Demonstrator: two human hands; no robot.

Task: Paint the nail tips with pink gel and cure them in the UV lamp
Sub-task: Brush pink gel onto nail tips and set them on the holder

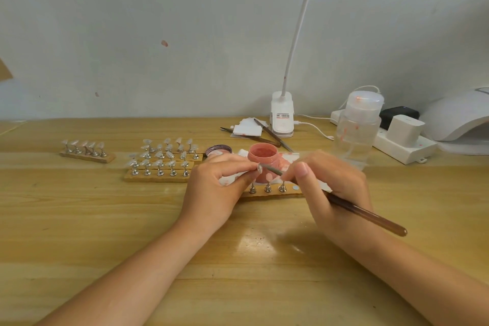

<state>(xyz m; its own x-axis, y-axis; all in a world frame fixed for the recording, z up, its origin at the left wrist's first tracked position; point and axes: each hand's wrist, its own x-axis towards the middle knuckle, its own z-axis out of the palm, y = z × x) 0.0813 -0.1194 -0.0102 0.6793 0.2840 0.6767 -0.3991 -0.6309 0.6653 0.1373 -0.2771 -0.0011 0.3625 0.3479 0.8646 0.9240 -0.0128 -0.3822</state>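
left hand point(215, 188): pinching nail tip point(259, 167) at fingertips
right hand point(330, 188): gripping brush point(367, 216), bristles touching tip
gel jar point(263, 160): just behind both hands

Wooden plank table point(79, 219) runs up to a pale grey wall point(158, 21). White clip-on gooseneck desk lamp point(282, 116) stands at the back edge, its white cable point(315, 127) trailing right. Clear plastic pump dispenser bottle point(356, 127) is right of it. White power strip point(404, 145) at the back right carries a white cube charger point(404, 127) and a black adapter point(398, 112).
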